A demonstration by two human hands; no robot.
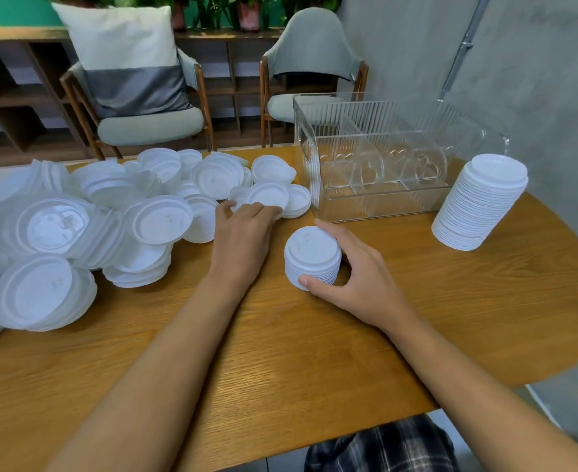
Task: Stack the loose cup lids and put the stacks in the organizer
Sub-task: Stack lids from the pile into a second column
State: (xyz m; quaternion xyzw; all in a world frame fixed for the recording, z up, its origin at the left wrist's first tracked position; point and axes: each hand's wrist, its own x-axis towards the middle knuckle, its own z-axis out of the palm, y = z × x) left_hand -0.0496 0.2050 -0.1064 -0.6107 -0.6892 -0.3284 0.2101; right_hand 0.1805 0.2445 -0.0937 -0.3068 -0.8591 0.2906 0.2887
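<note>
Nearest, a bit of plaid cloth (379,447) shows under the edge of the table (315,362), a rounded top of honey-coloured wood with a fine straight grain. On it, the right hand (359,277) curls around a short stack (311,257) of thin white round lids, thumb at the base on the near side and fingers round the far side. Just left of it, the left hand (243,233) reaches to the pile's edge and pinches the near rim of a single lid (267,197) between thumb and fingertips. The pile (110,206) of loose lids, milky, shallow and ridged at the rim, sprawls over the table's left half. At the right edge stands a tall stack (481,202), leaning slightly. Behind the hands sits the organizer (383,158), a clear box with ribbed walls and dividers cut with heart shapes. Beyond the table are two wood-framed chairs (311,73) with grey padding, the left one bearing a white-and-grey cushion (127,52), and a dark wooden shelf (15,97).
</note>
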